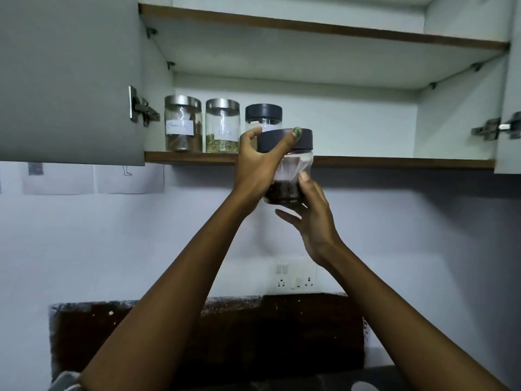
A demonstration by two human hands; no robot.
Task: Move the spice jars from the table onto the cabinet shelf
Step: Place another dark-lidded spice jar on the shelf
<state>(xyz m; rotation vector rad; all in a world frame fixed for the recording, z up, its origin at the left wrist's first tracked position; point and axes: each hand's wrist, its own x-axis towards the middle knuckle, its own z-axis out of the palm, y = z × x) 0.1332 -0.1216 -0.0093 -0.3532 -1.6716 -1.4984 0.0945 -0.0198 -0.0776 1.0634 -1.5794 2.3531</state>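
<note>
I hold a clear spice jar (293,176) with a dark grey lid and dark contents, raised just in front of the lower cabinet shelf (394,162). My left hand (258,167) grips it around the lid and upper side. My right hand (313,218) supports its bottom, thumb against the glass. On the shelf stand three jars: a steel-lidded jar (183,124) with brown spice, a steel-lidded jar (222,125) with green herbs, and a dark-lidded jar (263,115) partly hidden behind the held one.
The cabinet doors stand open, left door (70,80) and right door (510,114). An upper shelf (324,28) runs above. The shelf's right part is bare. A wall socket panel (296,276) and a dark board (253,334) lie below.
</note>
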